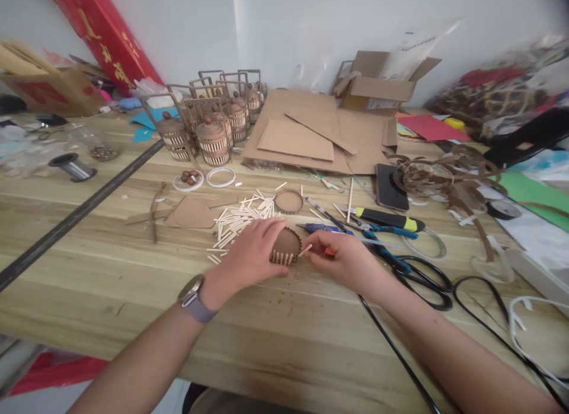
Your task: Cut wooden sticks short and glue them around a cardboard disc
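Note:
My left hand (253, 254) curls around a small round cardboard base (287, 243), gripping its left side. Several short pale sticks stand upright along the near rim of this base. Between thumb and fingers, my right hand (333, 254) pinches one short wooden stick (305, 250), its tip close to the base's right edge. A heap of loose wooden sticks (240, 221) lies just beyond my left hand. Behind the held base rests a second round cardboard ring (288, 201). The glue gun (322, 228), blue and partly hidden, lies behind my right hand.
Finished miniature lidded baskets (213, 142) with tall handles stand at the back left. Cardboard sheets (297, 141) lie at the back. Right of my hands are a utility knife (389, 219), scissors (422, 277), a phone (391, 187) and black cable (395, 349).

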{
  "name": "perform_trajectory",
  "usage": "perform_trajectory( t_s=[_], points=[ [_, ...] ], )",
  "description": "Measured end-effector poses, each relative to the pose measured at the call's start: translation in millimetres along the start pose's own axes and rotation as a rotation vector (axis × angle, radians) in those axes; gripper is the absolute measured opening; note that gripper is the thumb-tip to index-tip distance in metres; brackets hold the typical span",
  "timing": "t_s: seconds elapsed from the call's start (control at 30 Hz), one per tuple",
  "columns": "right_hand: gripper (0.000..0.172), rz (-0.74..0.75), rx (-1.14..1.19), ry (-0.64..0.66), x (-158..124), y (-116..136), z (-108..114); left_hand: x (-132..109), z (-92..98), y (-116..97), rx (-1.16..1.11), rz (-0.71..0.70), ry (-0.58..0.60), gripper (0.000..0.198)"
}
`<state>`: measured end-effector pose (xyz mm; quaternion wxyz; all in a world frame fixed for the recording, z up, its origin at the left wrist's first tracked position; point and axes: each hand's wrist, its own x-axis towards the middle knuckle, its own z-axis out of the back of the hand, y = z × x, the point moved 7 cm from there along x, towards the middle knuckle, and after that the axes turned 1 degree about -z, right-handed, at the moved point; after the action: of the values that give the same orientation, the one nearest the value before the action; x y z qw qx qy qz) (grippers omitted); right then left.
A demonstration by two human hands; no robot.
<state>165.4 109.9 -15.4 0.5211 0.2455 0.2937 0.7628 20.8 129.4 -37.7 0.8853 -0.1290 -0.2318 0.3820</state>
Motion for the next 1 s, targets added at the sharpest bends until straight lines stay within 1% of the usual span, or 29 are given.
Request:
perform_trajectory(
  t_s=[0.03,0.1,0.2,0.37,0.7,0.87,1.0],
  points=[
    [0.008,-0.007,-0.011,0.018,1,-3,-4,0,-5.7,1,0.027,0.007,0.038,0.097],
    [0.01,-0.011,-0.027,0.064,3,-8,-12,0,-12.7,3,0.05,0.016,0.072,0.099],
    [0.01,0.017,-0.054,0.11,4,-8,-19,0,-14.4,3,0.038,0.019,0.059,0.101],
    [0.011,0.095,-0.113,0.123,4,-4,-24,-1,-15.4,7,-0.019,0.035,0.057,0.1],
    [0.012,0.181,-0.187,0.082,5,-5,-29,0,-18.5,10,-0.061,0.077,0.064,0.097],
    [0.012,0.269,-0.201,0.035,6,-5,-30,1,-17.6,9,-0.072,0.079,0.065,0.09],
    [0.012,0.294,-0.202,0.016,6,-7,-30,3,-15.5,7,-0.065,0.067,0.068,0.084]
  ],
)
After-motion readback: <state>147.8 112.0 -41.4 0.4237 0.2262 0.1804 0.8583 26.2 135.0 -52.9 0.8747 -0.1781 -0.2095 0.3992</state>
